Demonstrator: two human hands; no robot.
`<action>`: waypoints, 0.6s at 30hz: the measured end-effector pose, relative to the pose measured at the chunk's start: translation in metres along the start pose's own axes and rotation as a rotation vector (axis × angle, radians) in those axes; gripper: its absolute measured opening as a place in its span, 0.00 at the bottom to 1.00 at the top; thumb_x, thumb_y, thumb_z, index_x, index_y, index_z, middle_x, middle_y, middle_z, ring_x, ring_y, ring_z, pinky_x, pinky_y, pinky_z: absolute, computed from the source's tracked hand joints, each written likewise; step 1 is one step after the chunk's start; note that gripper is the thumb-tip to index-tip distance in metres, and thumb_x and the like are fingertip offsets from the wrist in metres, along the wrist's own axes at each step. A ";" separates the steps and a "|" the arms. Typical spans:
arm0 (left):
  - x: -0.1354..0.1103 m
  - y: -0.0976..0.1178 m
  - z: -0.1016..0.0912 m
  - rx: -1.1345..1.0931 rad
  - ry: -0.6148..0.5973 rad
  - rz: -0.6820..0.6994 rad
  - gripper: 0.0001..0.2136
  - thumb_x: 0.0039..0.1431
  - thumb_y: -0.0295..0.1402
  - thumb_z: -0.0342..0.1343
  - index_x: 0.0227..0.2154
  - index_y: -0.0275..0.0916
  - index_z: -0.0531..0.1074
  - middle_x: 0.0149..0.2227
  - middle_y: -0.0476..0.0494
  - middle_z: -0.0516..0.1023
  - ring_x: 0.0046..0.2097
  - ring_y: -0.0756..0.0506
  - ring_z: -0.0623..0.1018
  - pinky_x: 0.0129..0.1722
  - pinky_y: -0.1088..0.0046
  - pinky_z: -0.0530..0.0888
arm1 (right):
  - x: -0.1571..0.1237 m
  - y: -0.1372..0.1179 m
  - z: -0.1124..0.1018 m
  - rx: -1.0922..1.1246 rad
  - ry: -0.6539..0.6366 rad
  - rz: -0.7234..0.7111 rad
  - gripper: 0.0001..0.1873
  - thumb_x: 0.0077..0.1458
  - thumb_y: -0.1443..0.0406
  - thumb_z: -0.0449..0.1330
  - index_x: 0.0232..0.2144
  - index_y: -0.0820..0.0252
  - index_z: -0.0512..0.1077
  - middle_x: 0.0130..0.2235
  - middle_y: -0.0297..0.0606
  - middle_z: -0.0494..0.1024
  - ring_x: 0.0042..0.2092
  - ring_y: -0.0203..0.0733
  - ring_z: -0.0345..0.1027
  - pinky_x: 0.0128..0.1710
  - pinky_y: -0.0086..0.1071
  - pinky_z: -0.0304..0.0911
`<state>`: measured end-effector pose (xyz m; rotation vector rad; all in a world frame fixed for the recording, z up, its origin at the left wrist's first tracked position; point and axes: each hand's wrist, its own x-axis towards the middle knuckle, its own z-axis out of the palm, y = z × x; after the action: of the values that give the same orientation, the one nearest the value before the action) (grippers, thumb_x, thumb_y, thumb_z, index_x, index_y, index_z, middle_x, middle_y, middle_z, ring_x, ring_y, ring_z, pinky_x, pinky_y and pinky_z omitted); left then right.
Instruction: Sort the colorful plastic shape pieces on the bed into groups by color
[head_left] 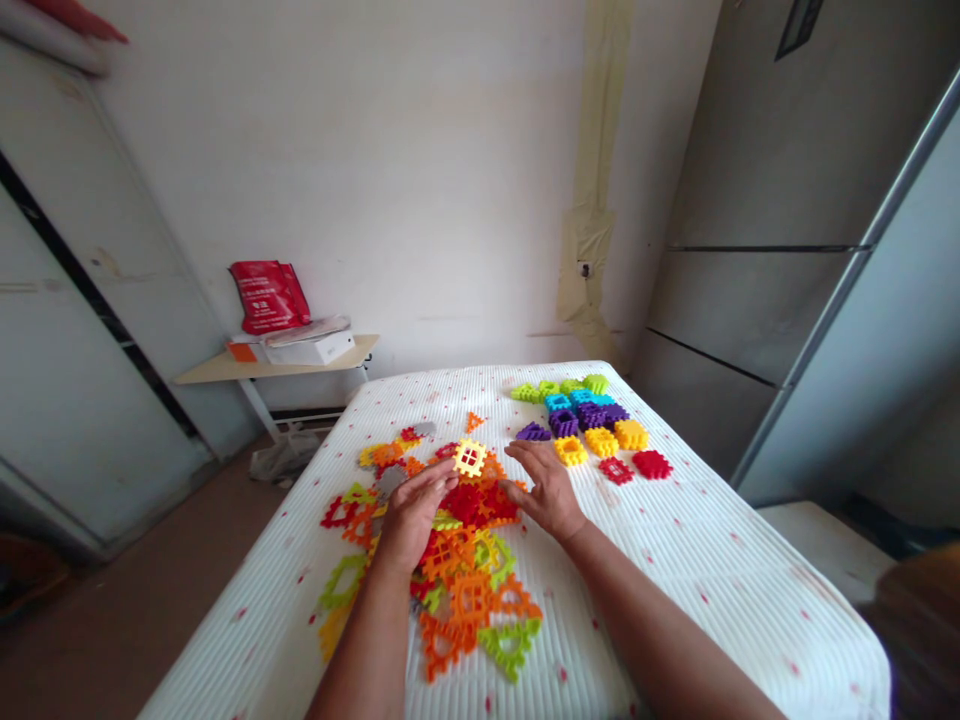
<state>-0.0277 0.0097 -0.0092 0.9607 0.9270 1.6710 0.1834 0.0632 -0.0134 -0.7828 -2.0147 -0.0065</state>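
Observation:
My left hand (420, 510) is closed at the fingertips on the edge of a pale yellow square window piece (470, 458) with notched sides. The piece is held up over a loose pile of interlocking plastic pieces (450, 555) in orange, red, green, yellow and grey. To the right of it, my right hand (551, 495) is open, fingers apart, with nothing in it. Its thumb is close to the red pieces (480, 503) at the pile's right side. Part of the pile is hidden under my left hand and forearm.
Sorted by colour at the back right are green pieces (559, 388), blue pieces (570, 399), purple pieces (564, 422), yellow pieces (601, 442) and red pieces (652, 464). A quilted white cover (675, 600) lies beneath everything. A grey refrigerator (742, 300) stands at right, a side table (217, 368) at left.

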 end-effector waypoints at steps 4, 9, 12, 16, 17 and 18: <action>-0.005 0.004 0.005 0.008 -0.055 -0.049 0.15 0.41 0.34 0.64 0.35 0.36 0.79 0.41 0.38 0.79 0.42 0.44 0.77 0.49 0.63 0.71 | 0.000 -0.012 0.002 0.077 -0.045 -0.038 0.24 0.55 0.57 0.57 0.52 0.59 0.63 0.50 0.46 0.69 0.51 0.46 0.63 0.49 0.42 0.63; -0.009 0.009 0.010 0.042 -0.102 -0.072 0.16 0.41 0.34 0.64 0.35 0.35 0.79 0.43 0.37 0.78 0.43 0.42 0.77 0.50 0.61 0.70 | 0.000 -0.017 0.003 0.100 -0.058 -0.038 0.24 0.55 0.58 0.56 0.53 0.58 0.62 0.50 0.47 0.68 0.50 0.46 0.62 0.49 0.42 0.63; -0.009 0.009 0.011 0.059 -0.127 -0.090 0.16 0.41 0.34 0.64 0.36 0.34 0.78 0.42 0.36 0.78 0.44 0.40 0.77 0.50 0.60 0.70 | 0.000 -0.017 0.003 0.103 -0.060 -0.032 0.22 0.56 0.59 0.56 0.52 0.59 0.62 0.48 0.47 0.69 0.48 0.46 0.63 0.48 0.41 0.63; -0.009 0.007 0.009 0.085 -0.151 -0.098 0.17 0.42 0.34 0.64 0.37 0.34 0.78 0.45 0.34 0.77 0.44 0.40 0.76 0.50 0.61 0.70 | 0.001 -0.017 0.002 0.109 -0.071 -0.023 0.22 0.55 0.60 0.56 0.52 0.59 0.63 0.48 0.46 0.70 0.48 0.45 0.63 0.48 0.41 0.63; -0.009 0.007 0.008 0.089 -0.154 -0.098 0.17 0.42 0.34 0.64 0.38 0.34 0.78 0.45 0.34 0.77 0.45 0.40 0.76 0.50 0.61 0.70 | 0.001 -0.016 0.002 0.111 -0.072 -0.019 0.22 0.55 0.61 0.56 0.51 0.58 0.63 0.48 0.46 0.70 0.48 0.45 0.63 0.48 0.41 0.63; -0.009 0.006 0.007 0.092 -0.157 -0.097 0.17 0.43 0.34 0.63 0.38 0.34 0.78 0.45 0.34 0.77 0.45 0.40 0.76 0.50 0.61 0.70 | 0.000 -0.016 0.002 0.113 -0.071 -0.014 0.21 0.55 0.61 0.56 0.51 0.58 0.63 0.48 0.46 0.70 0.48 0.45 0.63 0.48 0.41 0.63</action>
<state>-0.0216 0.0009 -0.0025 1.0753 0.9355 1.4602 0.1734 0.0510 -0.0094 -0.7054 -2.0684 0.1281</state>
